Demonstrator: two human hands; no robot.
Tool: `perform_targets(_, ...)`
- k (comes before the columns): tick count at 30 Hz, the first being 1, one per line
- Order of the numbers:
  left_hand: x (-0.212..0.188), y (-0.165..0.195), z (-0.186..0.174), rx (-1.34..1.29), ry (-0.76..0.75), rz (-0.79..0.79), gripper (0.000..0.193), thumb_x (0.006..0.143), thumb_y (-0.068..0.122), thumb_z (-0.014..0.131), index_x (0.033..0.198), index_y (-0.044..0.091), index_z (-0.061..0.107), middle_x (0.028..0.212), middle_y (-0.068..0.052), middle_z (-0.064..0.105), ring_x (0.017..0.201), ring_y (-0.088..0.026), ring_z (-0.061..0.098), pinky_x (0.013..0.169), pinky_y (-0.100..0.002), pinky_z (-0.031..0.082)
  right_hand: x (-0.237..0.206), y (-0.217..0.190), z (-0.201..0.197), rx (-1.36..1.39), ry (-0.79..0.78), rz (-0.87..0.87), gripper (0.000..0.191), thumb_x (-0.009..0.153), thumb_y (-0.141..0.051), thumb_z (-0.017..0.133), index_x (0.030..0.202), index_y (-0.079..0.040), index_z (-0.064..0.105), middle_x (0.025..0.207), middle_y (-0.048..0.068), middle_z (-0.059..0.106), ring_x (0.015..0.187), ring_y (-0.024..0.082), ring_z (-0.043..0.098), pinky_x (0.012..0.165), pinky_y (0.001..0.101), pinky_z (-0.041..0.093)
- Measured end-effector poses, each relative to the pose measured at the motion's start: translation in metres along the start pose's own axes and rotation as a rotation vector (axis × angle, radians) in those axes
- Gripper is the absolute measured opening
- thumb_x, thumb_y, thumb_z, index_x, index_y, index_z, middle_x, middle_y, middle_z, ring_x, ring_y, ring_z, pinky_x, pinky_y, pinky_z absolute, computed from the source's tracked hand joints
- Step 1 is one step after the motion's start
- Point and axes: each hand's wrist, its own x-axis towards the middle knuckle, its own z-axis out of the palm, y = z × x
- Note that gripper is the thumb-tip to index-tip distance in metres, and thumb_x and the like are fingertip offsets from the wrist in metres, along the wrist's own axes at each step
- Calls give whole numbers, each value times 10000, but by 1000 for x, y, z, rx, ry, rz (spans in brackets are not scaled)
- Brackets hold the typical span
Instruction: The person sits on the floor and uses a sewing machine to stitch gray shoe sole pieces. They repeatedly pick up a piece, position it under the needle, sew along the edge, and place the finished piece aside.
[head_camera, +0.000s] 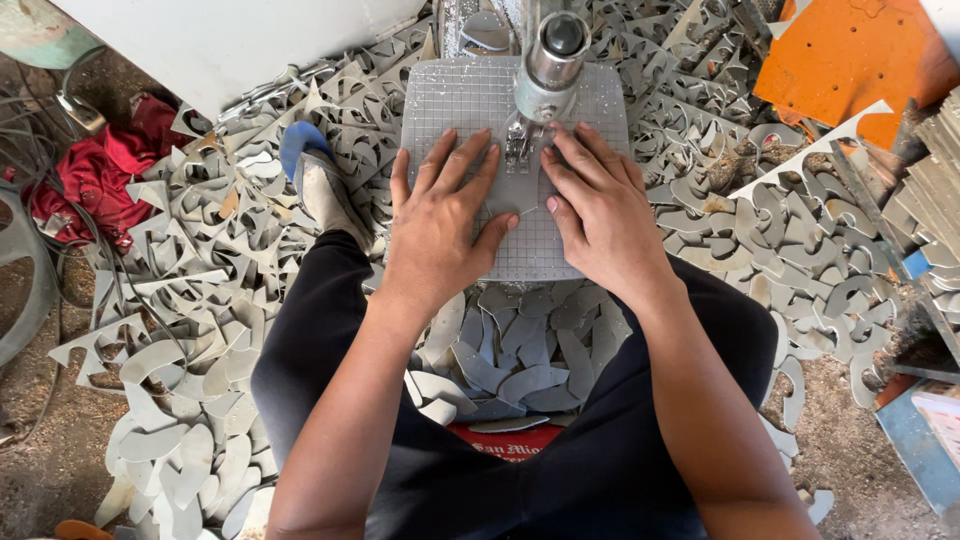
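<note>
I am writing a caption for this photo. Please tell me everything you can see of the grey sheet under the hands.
The grey sheet is flat and roughly square with rounded corners. It looks like thin rubber or foam, marked with a fine grid. It lies level under the machine head. The left hand and right hand press flat on it, fingers spread. Grey offcuts surround it.

Cutter tip hidden btwn hands; elbows off-frame.

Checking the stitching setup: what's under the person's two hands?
Both the left hand and right hand press flat on a grey gridded sheet. What lies beneath the sheet is covered.
</note>
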Motion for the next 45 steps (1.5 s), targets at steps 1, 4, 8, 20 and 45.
perform_targets(1,0,0,0,-3,-3,1,683,857,354,781,1442,62,583,1538,-76,491,1476,-333,372,1203,-640,174,0,0,0,-5,1,-1,420,1000,-136,618,1396,1,639,1597,107,475,1510,310,379,1200,501,309)
perform_targets(4,2,-1,-2,-11,-17,-2,676,852,338,782,1440,70,583,1537,-65,495,1478,-321,372,1204,-644,159,-1,-1,0,-11,6,-6,423,1002,-140,616,1399,4,638,1598,113,476,1509,313,382,1197,499,317)
perform_targets(8,5,-3,-3,-19,-30,-11,678,838,316,794,1438,79,586,1536,-55,501,1479,-305,372,1201,-655,138,-2,-1,1,-27,13,-11,416,1009,-143,615,1397,7,638,1597,118,479,1514,316,384,1202,501,322)
perform_targets(20,8,-4,-1,-85,-2,-29,660,815,284,820,1413,94,614,1520,-33,534,1474,-291,387,1215,-653,114,0,-2,2,-21,17,-1,425,1009,-152,609,1397,20,633,1612,123,462,1503,327,389,1188,510,329)
perform_targets(45,10,-8,1,-117,54,-20,595,830,196,804,1395,98,644,1474,-21,590,1443,-278,445,1213,-658,138,1,-3,4,-15,34,5,416,1010,-151,620,1389,18,638,1619,123,445,1502,327,400,1197,495,339)
